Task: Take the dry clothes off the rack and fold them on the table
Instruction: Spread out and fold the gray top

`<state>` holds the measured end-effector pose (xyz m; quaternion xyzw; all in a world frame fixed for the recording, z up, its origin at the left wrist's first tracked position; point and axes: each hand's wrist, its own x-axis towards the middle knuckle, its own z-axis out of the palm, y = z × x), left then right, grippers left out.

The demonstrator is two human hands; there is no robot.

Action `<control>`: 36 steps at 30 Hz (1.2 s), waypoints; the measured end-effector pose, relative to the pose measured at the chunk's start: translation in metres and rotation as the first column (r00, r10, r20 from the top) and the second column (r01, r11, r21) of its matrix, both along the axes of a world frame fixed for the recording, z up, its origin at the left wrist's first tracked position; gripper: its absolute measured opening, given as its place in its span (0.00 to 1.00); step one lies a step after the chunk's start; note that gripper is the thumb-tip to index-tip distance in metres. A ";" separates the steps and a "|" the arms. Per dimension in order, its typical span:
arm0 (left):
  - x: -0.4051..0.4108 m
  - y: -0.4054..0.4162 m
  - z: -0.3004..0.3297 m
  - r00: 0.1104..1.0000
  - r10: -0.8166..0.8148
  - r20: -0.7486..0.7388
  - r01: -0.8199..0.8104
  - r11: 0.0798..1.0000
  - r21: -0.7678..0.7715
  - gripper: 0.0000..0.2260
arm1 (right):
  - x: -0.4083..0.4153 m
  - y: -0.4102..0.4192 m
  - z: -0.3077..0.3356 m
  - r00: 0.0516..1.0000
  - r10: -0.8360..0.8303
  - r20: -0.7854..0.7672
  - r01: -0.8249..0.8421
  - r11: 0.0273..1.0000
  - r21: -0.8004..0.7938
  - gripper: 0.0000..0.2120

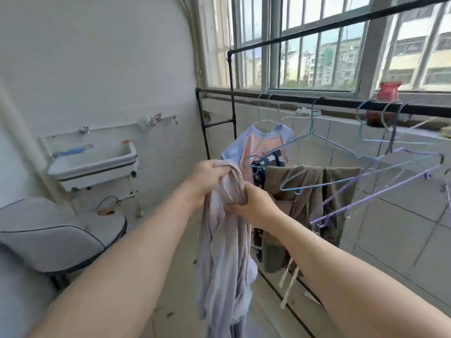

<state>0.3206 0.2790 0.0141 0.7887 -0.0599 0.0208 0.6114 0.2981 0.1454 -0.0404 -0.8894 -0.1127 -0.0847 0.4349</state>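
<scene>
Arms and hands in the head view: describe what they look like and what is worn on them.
Two bare forearms reach in from the bottom edge. No sleeve shows on either up to the frame's edge. The left hand and right hand wear no gloves, and no watch, bracelet or ring can be seen. No markings are visible on the arms.

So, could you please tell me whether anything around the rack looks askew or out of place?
Yes: several empty wire hangers on the rack bar hang tilted and tangled together instead of straight. Otherwise nothing looks spilled or damaged.
</scene>
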 end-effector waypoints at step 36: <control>-0.630 0.281 0.010 -0.071 0.997 0.020 -0.971 -0.064 -0.230 0.09 | -0.361 0.351 0.005 0.571 0.687 -0.449 -0.404 0.711 0.575 0.19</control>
